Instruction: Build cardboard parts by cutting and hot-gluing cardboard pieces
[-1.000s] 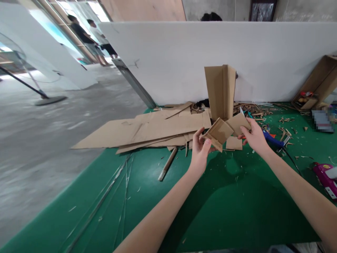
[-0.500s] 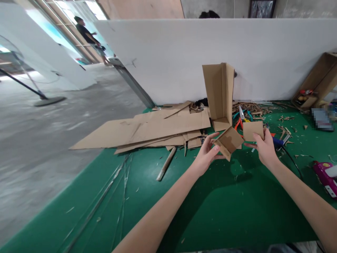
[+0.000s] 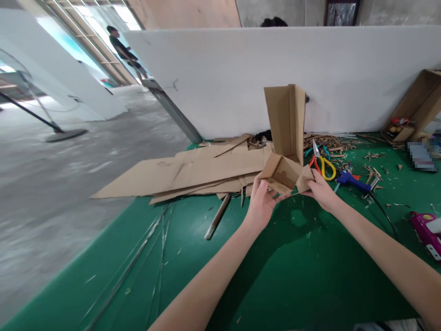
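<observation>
My left hand (image 3: 261,203) grips a small folded cardboard piece (image 3: 279,172) from below, thumb up on its near side. My right hand (image 3: 320,191) pinches a small square cardboard piece (image 3: 304,178) and holds it against the right side of the folded piece. Both hands hover just above the green table (image 3: 292,257). Right behind them a tall folded cardboard sheet (image 3: 285,120) stands upright against the white wall panel (image 3: 241,78).
Flat cardboard sheets (image 3: 193,172) lie stacked at the left of my hands, with a wooden stick (image 3: 216,217) in front. Scissors (image 3: 322,162), a blue glue gun (image 3: 351,180), cardboard scraps and a pink toy car (image 3: 427,230) lie at the right. An open box (image 3: 413,108) leans at the far right.
My right hand brought the square cardboard piece leftward against the folded piece. My left hand turned the folded piece and lifted it slightly. The scissors and glue gun are uncovered.
</observation>
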`<state>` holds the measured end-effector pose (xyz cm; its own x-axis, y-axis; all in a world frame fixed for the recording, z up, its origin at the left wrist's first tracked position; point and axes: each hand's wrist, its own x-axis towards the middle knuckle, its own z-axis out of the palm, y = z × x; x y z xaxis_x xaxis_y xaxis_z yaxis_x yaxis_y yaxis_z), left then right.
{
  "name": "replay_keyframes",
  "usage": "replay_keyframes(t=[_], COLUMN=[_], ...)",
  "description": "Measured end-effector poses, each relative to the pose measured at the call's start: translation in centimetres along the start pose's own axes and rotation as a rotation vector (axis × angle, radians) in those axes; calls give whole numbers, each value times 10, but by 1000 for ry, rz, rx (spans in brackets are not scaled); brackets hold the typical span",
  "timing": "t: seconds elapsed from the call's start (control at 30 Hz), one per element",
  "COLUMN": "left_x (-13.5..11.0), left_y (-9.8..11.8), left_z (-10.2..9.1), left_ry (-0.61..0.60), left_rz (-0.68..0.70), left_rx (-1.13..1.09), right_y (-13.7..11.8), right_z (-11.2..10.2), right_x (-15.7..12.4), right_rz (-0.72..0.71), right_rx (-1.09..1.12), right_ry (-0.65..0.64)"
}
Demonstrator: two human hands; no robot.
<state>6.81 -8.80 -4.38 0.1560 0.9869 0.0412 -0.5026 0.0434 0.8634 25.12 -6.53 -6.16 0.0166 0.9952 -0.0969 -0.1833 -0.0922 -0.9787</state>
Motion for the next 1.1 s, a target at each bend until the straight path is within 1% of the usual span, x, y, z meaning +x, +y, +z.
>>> replay_keyframes(t=[0.1, 0.17, 0.27, 0.33, 0.4, 0.5, 0.6, 0.73, 0.87, 1.0, 1.1], left_x=[0, 2, 3, 3, 1, -4, -8, -11, -11, -10, -10], left_y=[2, 3, 3, 2, -1, -3, -4, -2, -4, -8, -9], left_z=[0, 0, -2, -4, -4, -3, -1, 2, -1, -4, -7], left_ry=[14, 42, 80, 63, 2, -152, -273, -363, -457, -507, -539], left_rz=[51, 80, 101, 109, 122, 115, 106, 126, 100, 86, 67], left_rx=[23, 9, -22, -6, 70, 197, 268, 356, 391, 401, 440], right_y=[-2, -4, -9, -14, -20, -26, -25, -22, -22, -20, -18], right_z=[13, 15, 7, -5, -19, -38, -47, -45, -40, -40, -41], right_x=[18, 24, 20, 9, -6, -29, -45, -55, -61, -64, -64], right_rz=[-26, -82, -234, -350, -436, -515, -615, -717, -783, -760, -734], right_rx=[-51, -102, -203, -286, -371, -475, -527, -599, -658, -665, -638], right_ry=[-36, -47, -67, -87, -87, -91, -118, -102, -84, -127, -136])
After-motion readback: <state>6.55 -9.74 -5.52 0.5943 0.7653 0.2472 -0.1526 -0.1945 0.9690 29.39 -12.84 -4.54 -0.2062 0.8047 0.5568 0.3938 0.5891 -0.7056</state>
